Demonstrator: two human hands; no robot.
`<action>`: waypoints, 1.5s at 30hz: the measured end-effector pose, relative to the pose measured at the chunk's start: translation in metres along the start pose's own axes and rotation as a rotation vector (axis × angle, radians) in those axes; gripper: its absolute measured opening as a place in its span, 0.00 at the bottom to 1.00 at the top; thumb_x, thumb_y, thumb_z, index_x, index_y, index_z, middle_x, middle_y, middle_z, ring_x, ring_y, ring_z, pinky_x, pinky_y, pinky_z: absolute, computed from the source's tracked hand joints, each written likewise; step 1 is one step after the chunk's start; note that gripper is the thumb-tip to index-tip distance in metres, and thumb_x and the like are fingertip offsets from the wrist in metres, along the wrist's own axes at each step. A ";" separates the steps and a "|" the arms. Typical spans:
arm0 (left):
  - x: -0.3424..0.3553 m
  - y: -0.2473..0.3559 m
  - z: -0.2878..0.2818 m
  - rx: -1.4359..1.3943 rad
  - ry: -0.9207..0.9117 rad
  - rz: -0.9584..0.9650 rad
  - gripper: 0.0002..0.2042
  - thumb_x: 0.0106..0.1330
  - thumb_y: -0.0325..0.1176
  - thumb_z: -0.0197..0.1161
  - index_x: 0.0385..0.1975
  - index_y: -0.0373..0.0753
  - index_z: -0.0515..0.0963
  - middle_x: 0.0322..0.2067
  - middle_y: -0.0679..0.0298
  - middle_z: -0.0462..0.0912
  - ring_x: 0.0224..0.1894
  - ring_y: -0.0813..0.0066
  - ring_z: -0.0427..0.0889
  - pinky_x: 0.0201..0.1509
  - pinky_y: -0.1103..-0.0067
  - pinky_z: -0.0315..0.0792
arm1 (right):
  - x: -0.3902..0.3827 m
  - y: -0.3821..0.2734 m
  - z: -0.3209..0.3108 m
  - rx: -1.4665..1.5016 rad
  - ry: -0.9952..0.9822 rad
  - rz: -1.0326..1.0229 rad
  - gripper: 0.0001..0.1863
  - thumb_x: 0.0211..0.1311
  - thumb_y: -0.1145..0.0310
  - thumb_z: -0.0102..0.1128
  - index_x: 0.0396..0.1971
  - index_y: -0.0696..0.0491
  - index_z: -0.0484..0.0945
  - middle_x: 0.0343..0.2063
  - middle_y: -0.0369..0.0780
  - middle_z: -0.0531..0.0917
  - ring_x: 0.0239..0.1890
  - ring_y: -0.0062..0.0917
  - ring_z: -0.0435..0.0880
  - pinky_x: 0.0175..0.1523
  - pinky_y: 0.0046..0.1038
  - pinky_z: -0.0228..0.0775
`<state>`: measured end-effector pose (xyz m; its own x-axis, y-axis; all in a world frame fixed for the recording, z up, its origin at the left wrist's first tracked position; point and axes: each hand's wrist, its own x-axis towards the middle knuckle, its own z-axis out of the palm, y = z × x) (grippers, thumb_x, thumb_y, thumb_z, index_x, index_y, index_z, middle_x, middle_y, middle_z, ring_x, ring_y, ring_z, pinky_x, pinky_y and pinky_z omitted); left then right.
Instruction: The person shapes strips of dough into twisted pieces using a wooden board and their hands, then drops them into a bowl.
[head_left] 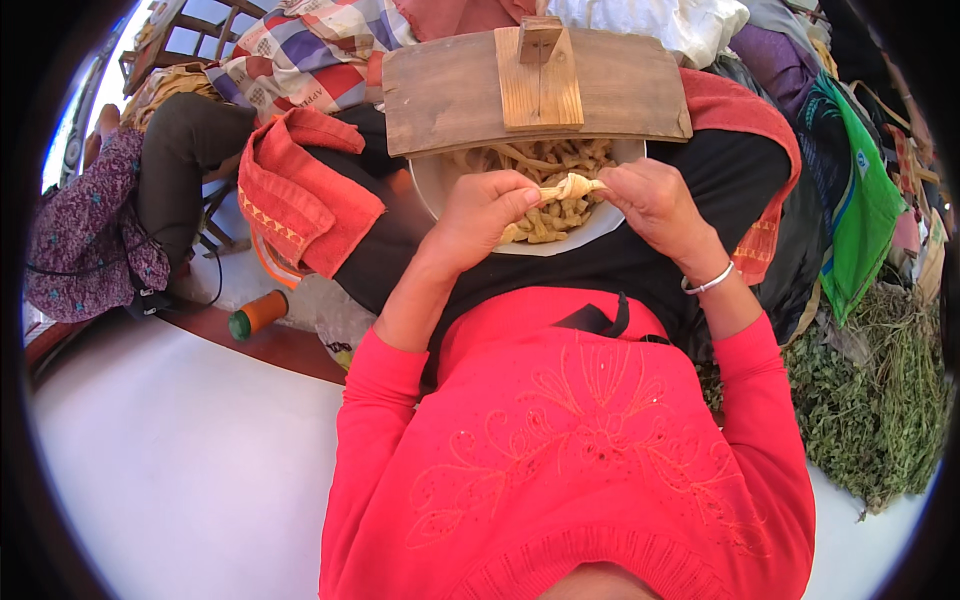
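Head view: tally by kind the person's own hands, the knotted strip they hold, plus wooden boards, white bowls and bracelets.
Left hand and right hand: 2
Knotted strip: 1
Wooden board: 1
White bowl: 1
Bracelet: 1
Total: 6

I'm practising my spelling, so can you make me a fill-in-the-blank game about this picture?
1. The left hand and right hand grip a pale strip tied in a ____.
2. The silver bracelet circles the person's ____ wrist.
3. The orange cylinder with a green end lies to the person's ____.
4. The leafy plants are coloured ____.

Missing words: knot; right; left; green.
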<state>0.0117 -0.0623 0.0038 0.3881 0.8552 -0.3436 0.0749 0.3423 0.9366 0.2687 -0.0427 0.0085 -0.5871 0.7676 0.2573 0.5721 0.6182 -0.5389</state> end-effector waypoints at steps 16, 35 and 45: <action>0.023 0.010 -0.017 0.260 0.075 0.047 0.09 0.67 0.31 0.57 0.32 0.32 0.80 0.25 0.74 0.76 0.29 0.88 0.71 0.33 0.86 0.68 | 0.028 0.023 -0.029 0.914 -0.193 0.677 0.08 0.64 0.68 0.59 0.35 0.58 0.80 0.22 0.31 0.78 0.21 0.11 0.73 0.28 0.15 0.66; 0.038 0.019 -0.007 0.119 0.005 0.166 0.10 0.68 0.33 0.58 0.38 0.33 0.80 0.24 0.76 0.73 0.27 0.89 0.66 0.30 0.88 0.63 | 0.050 0.006 -0.005 1.041 -0.076 0.619 0.06 0.62 0.72 0.59 0.36 0.58 0.79 0.23 0.31 0.78 0.23 0.12 0.75 0.29 0.17 0.70; 0.083 0.025 -0.041 0.099 0.145 0.126 0.07 0.65 0.31 0.57 0.35 0.35 0.78 0.23 0.72 0.75 0.24 0.87 0.69 0.25 0.85 0.63 | 0.078 0.034 0.023 0.787 0.203 0.581 0.06 0.62 0.71 0.58 0.33 0.58 0.80 0.20 0.32 0.77 0.22 0.13 0.72 0.28 0.20 0.67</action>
<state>0.0077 0.0333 -0.0039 0.2640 0.9383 -0.2233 0.1267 0.1958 0.9724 0.2291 0.0338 -0.0085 -0.1857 0.9749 -0.1226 0.1544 -0.0943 -0.9835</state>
